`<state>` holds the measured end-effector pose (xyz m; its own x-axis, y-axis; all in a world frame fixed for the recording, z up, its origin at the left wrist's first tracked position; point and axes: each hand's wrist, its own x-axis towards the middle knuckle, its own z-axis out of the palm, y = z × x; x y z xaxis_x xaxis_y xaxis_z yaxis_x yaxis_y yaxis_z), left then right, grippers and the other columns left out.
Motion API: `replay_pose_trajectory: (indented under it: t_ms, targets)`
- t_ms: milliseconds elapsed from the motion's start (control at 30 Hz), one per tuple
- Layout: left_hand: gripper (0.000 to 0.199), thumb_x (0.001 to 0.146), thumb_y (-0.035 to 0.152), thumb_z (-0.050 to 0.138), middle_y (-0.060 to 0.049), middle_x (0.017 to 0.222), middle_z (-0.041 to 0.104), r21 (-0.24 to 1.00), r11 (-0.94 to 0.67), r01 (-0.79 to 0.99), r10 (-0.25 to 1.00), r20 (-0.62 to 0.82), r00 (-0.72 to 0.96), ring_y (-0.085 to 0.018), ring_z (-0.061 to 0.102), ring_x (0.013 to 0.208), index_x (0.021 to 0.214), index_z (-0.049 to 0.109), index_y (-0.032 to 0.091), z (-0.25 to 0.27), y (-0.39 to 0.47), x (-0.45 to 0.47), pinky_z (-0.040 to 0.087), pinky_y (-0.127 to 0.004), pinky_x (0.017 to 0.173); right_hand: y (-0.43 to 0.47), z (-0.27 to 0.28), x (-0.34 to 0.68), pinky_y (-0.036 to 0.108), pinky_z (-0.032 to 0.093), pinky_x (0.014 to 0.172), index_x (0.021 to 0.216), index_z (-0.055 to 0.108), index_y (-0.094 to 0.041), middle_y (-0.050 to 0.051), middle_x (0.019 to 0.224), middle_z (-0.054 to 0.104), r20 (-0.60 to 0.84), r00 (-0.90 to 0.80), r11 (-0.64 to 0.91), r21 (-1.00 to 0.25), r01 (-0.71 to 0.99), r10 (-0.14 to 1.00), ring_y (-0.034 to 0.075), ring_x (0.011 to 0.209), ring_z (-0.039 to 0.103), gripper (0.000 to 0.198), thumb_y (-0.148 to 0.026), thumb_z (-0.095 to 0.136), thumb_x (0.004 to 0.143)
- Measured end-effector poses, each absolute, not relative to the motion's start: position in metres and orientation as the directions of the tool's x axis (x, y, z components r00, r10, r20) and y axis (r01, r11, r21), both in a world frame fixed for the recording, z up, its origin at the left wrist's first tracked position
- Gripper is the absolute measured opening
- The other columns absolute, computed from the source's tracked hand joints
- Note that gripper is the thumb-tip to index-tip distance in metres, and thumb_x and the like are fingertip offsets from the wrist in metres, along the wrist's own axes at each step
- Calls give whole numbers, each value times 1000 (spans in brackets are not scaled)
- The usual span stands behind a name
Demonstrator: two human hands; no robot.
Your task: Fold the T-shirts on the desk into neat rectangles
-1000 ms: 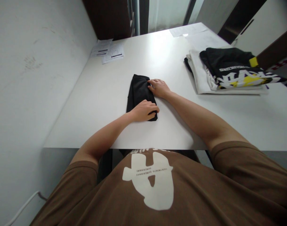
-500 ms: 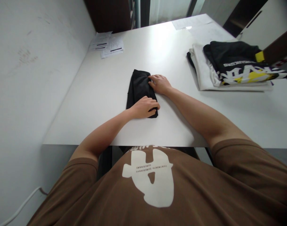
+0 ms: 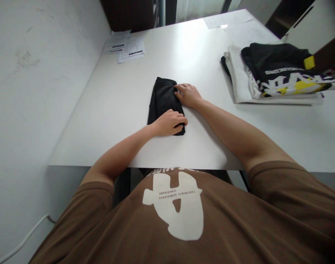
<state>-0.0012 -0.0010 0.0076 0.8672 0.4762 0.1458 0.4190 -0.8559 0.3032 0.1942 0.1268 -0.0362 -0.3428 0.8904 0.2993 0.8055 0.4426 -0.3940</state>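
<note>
A folded black garment [image 3: 165,96] lies on the white table in front of me, long side pointing away. My left hand [image 3: 171,123] is across its near end, with the fingers curled over the right edge and the thumb bent towards them. At the far right edge of the cloth, my right hand [image 3: 188,94] rests with its fingers stretched out flat and the thumb apart, fingertips touching the fabric. Part of the near end is hidden under my left hand.
To the right sits a stack of folded clothes, a black printed garment [image 3: 280,60] above a white one [image 3: 240,91]. Papers [image 3: 131,50] lie at the far left, by the wall [image 3: 46,95]. The table's [image 3: 123,91] near edge is against my body.
The camera view has shifted slightly, so the table and stack appear a little higher. Both hands stay in place on the black garment.
</note>
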Motion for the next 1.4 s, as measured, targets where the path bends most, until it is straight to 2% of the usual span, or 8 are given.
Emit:
replay_pose_trajectory:
  t_ms: [233,500,767,1067,1400]
  targets:
    - [21,99,23,52,-4,111,77,305,-855,419,476,142,868,-21,66,104,110,70,24,8,-1,-1,36,-39,93,127,-36,194,66,39,117,152,63,-24,12,150,64,298,-341,437,-374,818,892,42,138,52,61,-58,38,108]
    - [21,99,23,52,-4,110,77,300,-852,429,484,143,863,-21,66,102,109,70,24,8,-2,-1,36,-39,93,127,-36,195,70,35,118,160,54,-29,9,153,62,274,-369,447,-329,832,888,45,139,50,63,-57,47,105]
    - [22,98,23,53,-4,112,77,291,-850,439,490,133,861,-21,66,104,111,71,24,7,-2,0,35,-40,93,126,-36,193,59,38,121,153,61,-17,13,153,62,276,-344,427,-352,833,898,40,140,52,55,-40,48,105]
    - [21,97,23,53,-5,112,77,311,-842,441,496,125,859,-22,66,104,109,70,24,10,-3,1,35,-40,92,113,-21,190,61,31,123,150,60,-19,13,154,60,226,-323,393,-456,799,919,39,142,48,50,-45,46,110]
    - [22,97,22,52,-5,111,77,326,-838,438,498,126,858,-22,66,103,108,71,24,10,-3,0,36,-40,93,117,-26,191,61,34,119,151,59,-17,15,149,64,269,-342,429,-413,804,900,39,138,48,52,-49,41,114]
